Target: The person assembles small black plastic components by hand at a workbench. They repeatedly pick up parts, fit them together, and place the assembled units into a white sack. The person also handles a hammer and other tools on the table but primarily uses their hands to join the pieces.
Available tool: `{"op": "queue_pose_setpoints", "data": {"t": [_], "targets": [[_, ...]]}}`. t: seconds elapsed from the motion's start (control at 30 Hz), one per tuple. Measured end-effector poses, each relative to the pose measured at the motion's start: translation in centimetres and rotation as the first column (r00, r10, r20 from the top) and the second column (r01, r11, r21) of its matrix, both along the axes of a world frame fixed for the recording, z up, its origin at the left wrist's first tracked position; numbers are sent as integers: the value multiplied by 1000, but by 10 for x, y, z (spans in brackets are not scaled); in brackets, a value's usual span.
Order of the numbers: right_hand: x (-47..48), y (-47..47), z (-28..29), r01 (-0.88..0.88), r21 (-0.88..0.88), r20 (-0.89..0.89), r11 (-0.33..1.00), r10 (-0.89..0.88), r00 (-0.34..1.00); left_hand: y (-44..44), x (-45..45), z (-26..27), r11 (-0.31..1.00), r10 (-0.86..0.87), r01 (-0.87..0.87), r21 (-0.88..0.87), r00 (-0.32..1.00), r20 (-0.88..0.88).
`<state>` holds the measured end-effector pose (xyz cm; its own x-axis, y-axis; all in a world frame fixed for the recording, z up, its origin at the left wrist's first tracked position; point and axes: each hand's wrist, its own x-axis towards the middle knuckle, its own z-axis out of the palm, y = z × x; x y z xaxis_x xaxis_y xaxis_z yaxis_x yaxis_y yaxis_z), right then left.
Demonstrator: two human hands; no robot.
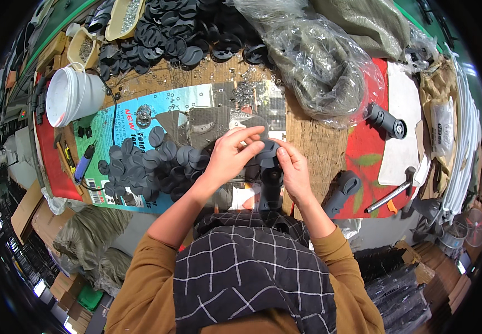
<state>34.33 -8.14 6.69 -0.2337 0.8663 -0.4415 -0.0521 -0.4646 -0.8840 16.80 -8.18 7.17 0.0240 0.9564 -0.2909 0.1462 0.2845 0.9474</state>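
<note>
My right hand (295,170) grips a dark grey plastic cap (268,151) between thumb and fingers. Just below that cap stands a dark tubular plastic fitting (271,190), its lower end close to my apron. Whether cap and fitting are joined is not clear. My left hand (231,152) hovers over the cap's left side with bent fingers, and its fingertips hide whatever may be between them. Left of my left forearm lies a heap of round dark plastic caps (145,167) with curved ridges, on a printed cardboard sheet (161,100).
Small nuts (245,94) lie scattered beyond my hands. A white bucket (67,98) and a blue electric screwdriver (85,162) are at left. More black parts (170,33) are piled behind. At right are plastic-wrapped sacking (320,75), two tubular fittings (343,190) and a hammer (393,192).
</note>
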Motion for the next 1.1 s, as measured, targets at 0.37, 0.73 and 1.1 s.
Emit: {"op": "queue_pose_setpoints", "data": {"t": [0.37,0.73,1.1], "targets": [[31,-73,-19,131,-145,519,981,-38,854,-68,44,-24,929,120,-103,-355,992,27],[36,-66,-30,-27,11,612,1000,15,791,-58,41,-38,955,-133,107,-275,988,-77],[37,-63,-47,-139,19,528,990,108,842,-61,45,-49,961,-246,207,-186,944,-219]]}}
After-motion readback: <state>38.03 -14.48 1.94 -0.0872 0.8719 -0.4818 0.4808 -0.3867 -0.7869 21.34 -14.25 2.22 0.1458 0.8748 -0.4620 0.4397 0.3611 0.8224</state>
